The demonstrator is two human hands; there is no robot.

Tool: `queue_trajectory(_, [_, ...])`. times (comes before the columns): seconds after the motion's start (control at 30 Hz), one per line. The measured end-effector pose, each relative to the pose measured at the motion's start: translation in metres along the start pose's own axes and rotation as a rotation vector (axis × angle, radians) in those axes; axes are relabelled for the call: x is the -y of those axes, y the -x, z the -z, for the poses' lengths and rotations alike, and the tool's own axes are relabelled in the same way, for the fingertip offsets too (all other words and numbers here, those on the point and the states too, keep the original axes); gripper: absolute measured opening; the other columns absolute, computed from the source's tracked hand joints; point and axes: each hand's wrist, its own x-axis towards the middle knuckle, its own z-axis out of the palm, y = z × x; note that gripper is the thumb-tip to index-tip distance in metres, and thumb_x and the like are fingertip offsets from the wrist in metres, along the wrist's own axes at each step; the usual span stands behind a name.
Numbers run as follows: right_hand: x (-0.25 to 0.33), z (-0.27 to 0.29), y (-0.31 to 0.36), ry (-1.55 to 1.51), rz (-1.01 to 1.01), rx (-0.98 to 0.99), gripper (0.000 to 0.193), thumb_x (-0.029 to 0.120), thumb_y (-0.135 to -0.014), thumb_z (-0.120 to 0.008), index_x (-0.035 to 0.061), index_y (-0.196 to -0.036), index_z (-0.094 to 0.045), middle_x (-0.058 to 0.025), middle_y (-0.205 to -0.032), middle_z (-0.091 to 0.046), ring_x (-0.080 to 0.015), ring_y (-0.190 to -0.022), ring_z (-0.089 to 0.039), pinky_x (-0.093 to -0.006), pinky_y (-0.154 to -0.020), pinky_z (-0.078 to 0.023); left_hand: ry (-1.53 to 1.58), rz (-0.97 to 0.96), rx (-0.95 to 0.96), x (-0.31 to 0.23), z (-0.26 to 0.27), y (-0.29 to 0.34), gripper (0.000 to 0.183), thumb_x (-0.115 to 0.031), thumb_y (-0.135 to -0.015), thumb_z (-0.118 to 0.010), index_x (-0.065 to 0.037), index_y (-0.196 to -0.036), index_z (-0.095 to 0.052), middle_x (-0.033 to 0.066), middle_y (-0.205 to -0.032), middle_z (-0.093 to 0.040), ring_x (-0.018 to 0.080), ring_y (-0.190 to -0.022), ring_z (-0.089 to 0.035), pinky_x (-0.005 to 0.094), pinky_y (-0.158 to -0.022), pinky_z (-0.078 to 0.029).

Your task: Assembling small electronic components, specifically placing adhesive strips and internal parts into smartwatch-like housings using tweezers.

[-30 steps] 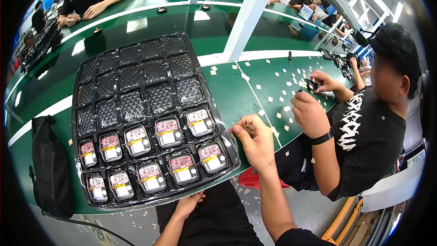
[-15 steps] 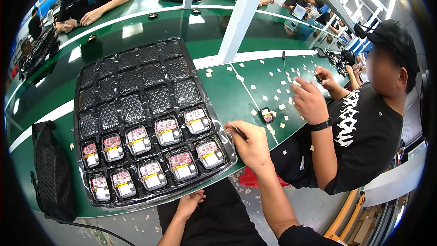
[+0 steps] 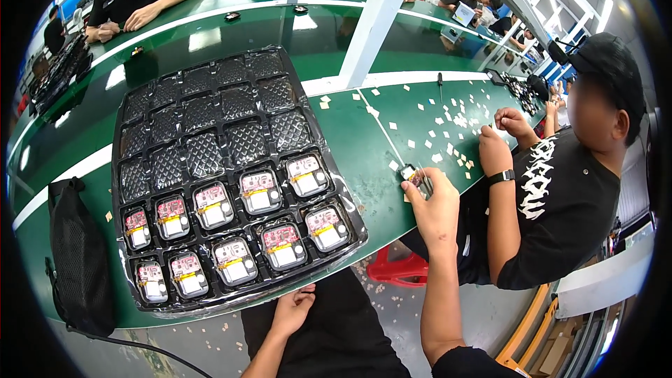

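My right hand (image 3: 437,206) reaches over the green bench right of the tray, thumb and fingers closed about a small electronic device (image 3: 414,177) with a dark casing. My fingers partly cover it. Low in front of the bench edge, by my lap, my left hand (image 3: 291,311) has its fingers curled; whatever may be inside is hidden. The black plastic tray (image 3: 358,232) lies on the bench, its two nearest rows filled with open devices (image 3: 283,246) showing a reddish circuit board, yellow strip and white block. The pockets (image 3: 245,141) farther back hold none.
Small pale squares (image 3: 460,122) lie scattered across the bench, near a screwdriver (image 3: 439,84). A co-worker (image 3: 560,203) sits close on the right. A black mesh bag (image 3: 80,259) stands at left; a white post (image 3: 378,21) rises behind the tray. A red stool (image 3: 395,269) is below.
My right hand has moved right from the tray's edge to the device on the bench and closed about it. My left hand stays low. The co-worker's hands have come together and lower.
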Motion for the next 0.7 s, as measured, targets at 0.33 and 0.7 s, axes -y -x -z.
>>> queue_trajectory(0.33, [0.050,0.035,0.125,-0.735,0.470,0.403,0.052,0.018,-0.067,-0.096,0.0020,-0.097,-0.056,-0.0228,-0.111,-0.073,-0.0259,-0.088,-0.077,-0.0280,-0.066,-0.061,0.253,-0.410,0.206,-0.126,-0.028,0.094,0.052,-0.017,-0.090,-0.080,0.004,-0.133,-0.058,0.0198,-0.139,-0.053,0.0264,-0.121,-0.062,0.0365,-0.100,-0.051])
queue_trajectory(0.7, [0.071,0.013,0.148,-0.763,0.429,0.598,0.072,0.048,-0.070,-0.089,0.0026,-0.114,-0.054,-0.0143,-0.112,-0.062,-0.0249,-0.079,-0.070,-0.0305,-0.059,-0.059,0.317,-0.610,0.002,-0.147,-0.028,0.105,0.066,-0.031,-0.083,-0.086,0.008,-0.129,-0.058,0.0217,-0.130,-0.055,0.0344,-0.119,-0.064,0.0444,-0.104,-0.053])
